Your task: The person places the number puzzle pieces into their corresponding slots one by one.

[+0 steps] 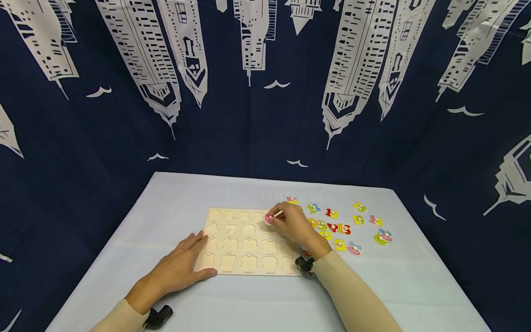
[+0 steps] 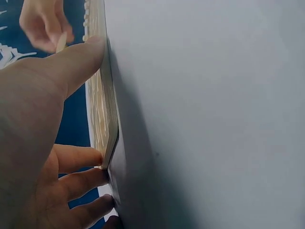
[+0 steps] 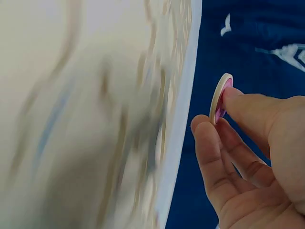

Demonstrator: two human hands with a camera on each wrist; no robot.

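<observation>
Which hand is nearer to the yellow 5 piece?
Right. The right hand is over the board, left of the yellow 5; the left hand is farther, at the board's left edge.

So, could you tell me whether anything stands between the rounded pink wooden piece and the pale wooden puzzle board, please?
Only the fingers of the right hand, pinching the rounded pink wooden piece; nothing else visible stands between it and the pale wooden puzzle board. The left hand is at the board's left edge.

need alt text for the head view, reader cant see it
A right hand pinches a pink piece over a wooden puzzle board, whose left edge the left hand touches; colourful number pieces lie to the right on a white table.
</observation>
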